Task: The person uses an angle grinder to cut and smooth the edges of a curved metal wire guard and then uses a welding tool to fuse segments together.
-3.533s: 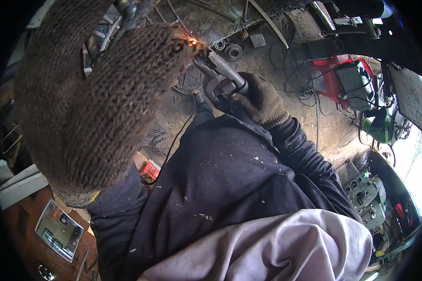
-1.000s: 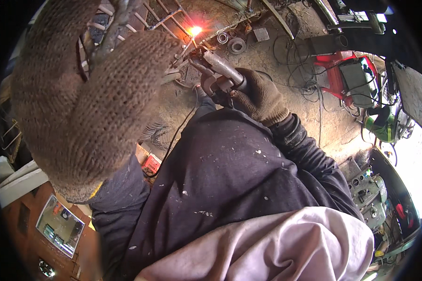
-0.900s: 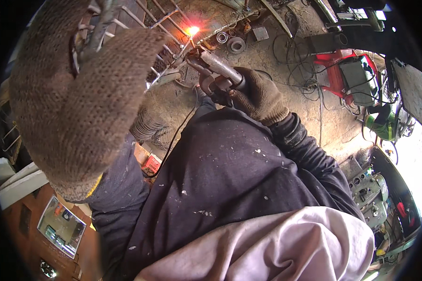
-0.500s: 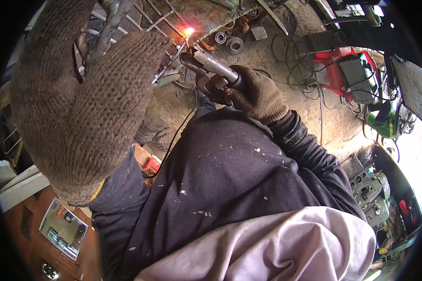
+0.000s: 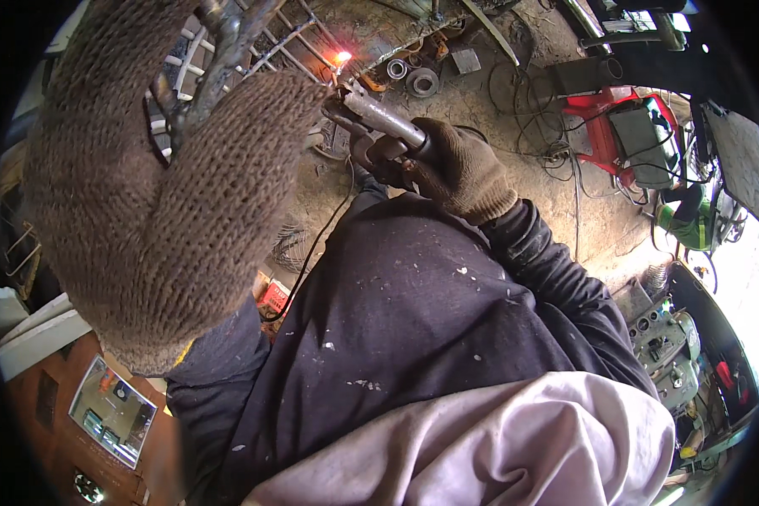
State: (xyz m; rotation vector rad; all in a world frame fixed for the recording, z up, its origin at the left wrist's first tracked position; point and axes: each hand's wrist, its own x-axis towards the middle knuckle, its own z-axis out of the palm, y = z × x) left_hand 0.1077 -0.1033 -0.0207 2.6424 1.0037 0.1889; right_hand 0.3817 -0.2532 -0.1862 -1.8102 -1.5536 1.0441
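My right hand (image 5: 464,169), in a brown knit glove, grips a worn metal electrode holder (image 5: 384,118) by its handle. The holder's jaws point up and left toward an orange-red glow (image 5: 343,57) on a metal grille of thin rods (image 5: 291,35). My left hand (image 5: 177,194), also gloved, looms large and close at the left. A grey, rough, forked metal piece (image 5: 223,67) passes between its thumb and fingers, which close around it; its lower end is hidden by the glove. The left fingertips come near the holder's jaws in the picture.
Metal rings (image 5: 422,82) and a small square plate (image 5: 466,61) lie on the dirt floor beyond the holder. Loose cables (image 5: 531,126) run toward a red plastic stool (image 5: 599,126) bearing a grey box. An open case of machine parts (image 5: 666,346) stands at right.
My left hand and its metal piece have shifted right, covering more of the grille's near edge. The right hand and holder have barely moved. The glow looks redder and a little smaller.
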